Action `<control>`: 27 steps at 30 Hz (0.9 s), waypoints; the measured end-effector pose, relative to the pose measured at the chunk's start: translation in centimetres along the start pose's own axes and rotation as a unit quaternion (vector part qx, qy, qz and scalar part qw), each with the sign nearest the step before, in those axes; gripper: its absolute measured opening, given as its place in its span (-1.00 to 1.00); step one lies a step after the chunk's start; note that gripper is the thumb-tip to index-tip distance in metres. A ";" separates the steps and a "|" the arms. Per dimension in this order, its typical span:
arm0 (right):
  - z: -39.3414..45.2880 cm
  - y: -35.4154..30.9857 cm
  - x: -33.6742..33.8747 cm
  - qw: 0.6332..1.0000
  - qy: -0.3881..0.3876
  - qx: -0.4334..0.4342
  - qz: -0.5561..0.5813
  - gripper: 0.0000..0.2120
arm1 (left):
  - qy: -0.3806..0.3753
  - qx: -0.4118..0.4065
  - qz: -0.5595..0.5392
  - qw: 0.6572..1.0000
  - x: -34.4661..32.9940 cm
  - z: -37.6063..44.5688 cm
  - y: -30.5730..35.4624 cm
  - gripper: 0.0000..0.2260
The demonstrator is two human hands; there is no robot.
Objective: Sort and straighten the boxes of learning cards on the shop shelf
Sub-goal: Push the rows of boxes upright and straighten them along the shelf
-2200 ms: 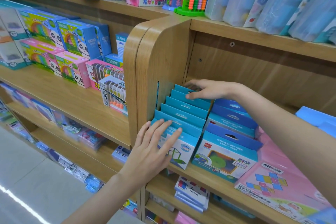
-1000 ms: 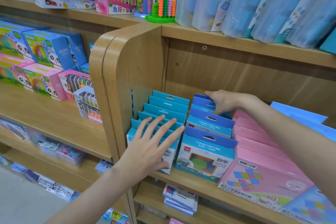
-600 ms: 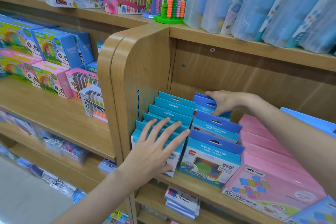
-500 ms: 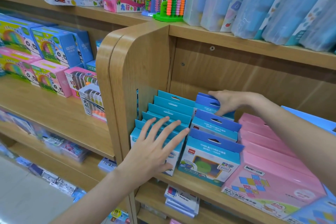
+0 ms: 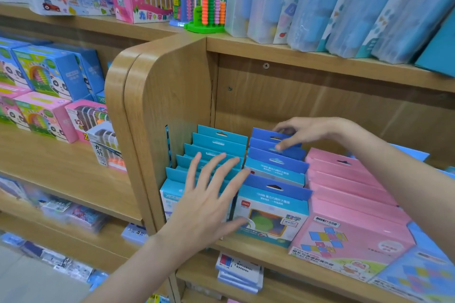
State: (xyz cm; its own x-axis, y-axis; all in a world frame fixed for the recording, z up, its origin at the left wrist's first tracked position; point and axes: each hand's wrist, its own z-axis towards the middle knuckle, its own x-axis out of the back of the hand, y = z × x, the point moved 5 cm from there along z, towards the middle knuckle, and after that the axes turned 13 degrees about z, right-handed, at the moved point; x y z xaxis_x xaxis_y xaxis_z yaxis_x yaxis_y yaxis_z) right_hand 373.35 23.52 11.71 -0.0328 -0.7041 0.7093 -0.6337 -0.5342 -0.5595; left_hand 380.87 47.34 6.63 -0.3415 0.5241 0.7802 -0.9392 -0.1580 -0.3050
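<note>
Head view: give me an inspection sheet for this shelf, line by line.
Surface: wooden shelf, upright side panel on its left end.
Job's things: teal card boxes, blue-topped card boxes, pink boxes, in three front-to-back rows.
Clutter: nothing seen.
Grippers: left hand spread flat on the teal row; right hand pinches a rear blue box.
Cables: nothing seen.
Surroundings: bead abacus above; panda boxes on the neighbouring shelf.
</note>
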 end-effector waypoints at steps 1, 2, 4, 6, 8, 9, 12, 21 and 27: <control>-0.1 0.2 -0.1 1.000 0.002 -0.005 -0.006 -0.57 | 0.010 -0.010 -0.002 1.000 0.2 0.4 0.5 -0.26; -0.2 0.4 -0.2 1.000 0.001 -0.010 -0.020 -0.57 | 0.014 -0.023 0.000 1.000 0.2 0.8 1.1 -0.25; -0.1 0.6 -0.7 0.999 -0.002 -0.016 -0.040 -0.61 | 0.005 -0.044 0.009 0.999 -0.1 1.3 2.1 -0.21; 0.2 0.7 -0.8 0.999 -0.007 -0.022 -0.029 -0.64 | -0.008 -0.050 0.017 0.999 -0.6 1.4 2.4 -0.20; 0.4 0.6 -0.8 0.999 -0.019 -0.030 -0.005 -0.64 | -0.004 -0.047 0.018 0.999 -1.0 1.4 2.4 -0.23; 0.5 0.5 -0.8 0.999 -0.026 -0.035 0.002 -0.64 | 0.005 -0.044 0.015 0.999 -1.0 1.5 2.3 -0.26; 0.7 0.2 -1.1 0.998 -0.054 -0.040 0.009 -0.66 | 0.025 -0.037 0.011 0.999 -1.1 1.5 2.3 -0.32; 0.7 -0.2 -1.6 0.995 -0.089 -0.042 0.012 -0.66 | 0.028 -0.022 -0.002 0.999 -1.4 1.7 2.1 -0.36; 0.4 -0.4 -2.0 0.994 -0.099 -0.045 -0.034 -0.63 | 0.032 -0.041 -0.013 0.999 -1.3 1.8 1.9 -0.41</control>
State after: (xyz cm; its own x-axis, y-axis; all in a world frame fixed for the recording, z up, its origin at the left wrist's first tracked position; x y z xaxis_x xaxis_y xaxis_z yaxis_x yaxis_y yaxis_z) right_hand 373.97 24.94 10.39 0.1583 -0.7510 0.6411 -0.6959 -0.5455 -0.4672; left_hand 379.46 44.83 6.08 -0.3119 0.5792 0.7531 -0.9406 -0.0764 -0.3308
